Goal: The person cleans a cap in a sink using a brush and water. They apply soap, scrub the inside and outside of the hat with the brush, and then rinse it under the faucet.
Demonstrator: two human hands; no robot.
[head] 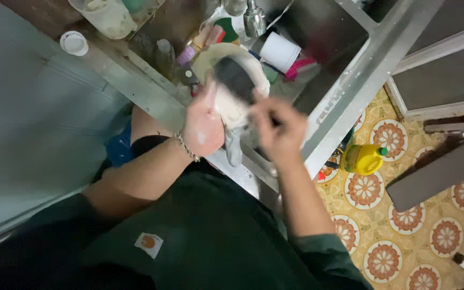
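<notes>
My left hand [202, 126], wet and soapy, with a bracelet at the wrist, grips a whitish shoe-like thing [232, 102] that has a dark opening at the top. I hold it over the metal sink [350, 80]. A grey part of it hangs down below my palm. My right hand [280, 129] is blurred, its fingers curled against the thing's right side. I cannot make out whether it holds anything.
Behind the hands, a pale round basin [210, 56], a white cup [279, 51], a pink brush [302, 67] and a tap [253, 19] crowd the sink. A white lid [74, 43] lies on the left ledge. A yellow bottle [363, 158] and a dark board [436, 172] are on the patterned floor.
</notes>
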